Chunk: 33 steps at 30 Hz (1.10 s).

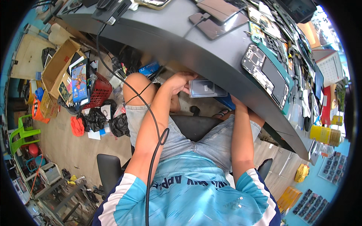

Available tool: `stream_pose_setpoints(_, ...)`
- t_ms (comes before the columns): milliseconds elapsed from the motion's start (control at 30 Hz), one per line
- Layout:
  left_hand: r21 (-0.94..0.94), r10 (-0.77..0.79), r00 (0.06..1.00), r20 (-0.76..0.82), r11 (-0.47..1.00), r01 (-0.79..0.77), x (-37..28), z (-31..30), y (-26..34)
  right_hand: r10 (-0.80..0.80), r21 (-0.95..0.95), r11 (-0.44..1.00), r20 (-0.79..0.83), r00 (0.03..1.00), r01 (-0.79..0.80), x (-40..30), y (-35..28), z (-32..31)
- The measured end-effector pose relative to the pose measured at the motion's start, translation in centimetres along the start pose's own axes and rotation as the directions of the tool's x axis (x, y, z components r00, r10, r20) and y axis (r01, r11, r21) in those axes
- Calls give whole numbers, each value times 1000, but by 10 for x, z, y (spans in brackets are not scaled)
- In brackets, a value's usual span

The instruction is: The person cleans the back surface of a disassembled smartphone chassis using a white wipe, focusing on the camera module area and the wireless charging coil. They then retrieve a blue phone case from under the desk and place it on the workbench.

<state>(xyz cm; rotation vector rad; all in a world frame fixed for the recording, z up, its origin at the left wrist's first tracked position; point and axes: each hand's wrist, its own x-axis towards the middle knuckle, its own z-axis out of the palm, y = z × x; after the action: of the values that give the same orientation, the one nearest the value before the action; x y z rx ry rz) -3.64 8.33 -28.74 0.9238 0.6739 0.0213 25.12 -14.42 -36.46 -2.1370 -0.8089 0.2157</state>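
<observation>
My left hand is under the front edge of the grey desk, with its fingers at the left end of a flat, clear plastic case. A dark rectangular panel with a small white label shows inside the case. Just below the case is a blue object, mostly hidden by the desk. My right hand reaches in beside this blue object; the desk edge covers its fingers, so its grip cannot be seen.
On the desk lie brown phone-like panels, an opened phone on a green mat and several phone parts. A black cable crosses my left arm. Left on the floor stand a red basket, black bags and a green chair.
</observation>
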Motion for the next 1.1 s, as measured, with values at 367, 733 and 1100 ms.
stream_pose_setpoints(367, -246, 189, 959, -211, 939, -239, 6, 29, -57, 369, 411, 679, 527, 766, -609, -70, -154, 40)
stream_pose_setpoints(733, -309, 167, 982, -87, 933, -186, -8, 35, -49, 144, 496, 611, 698, 702, -618, -66, -167, 14)
stream_pose_setpoints(1100, 131, 411, 896, -170, 910, -392, -22, 62, -57, 81, 657, 220, 725, 684, -721, -62, -145, 29)
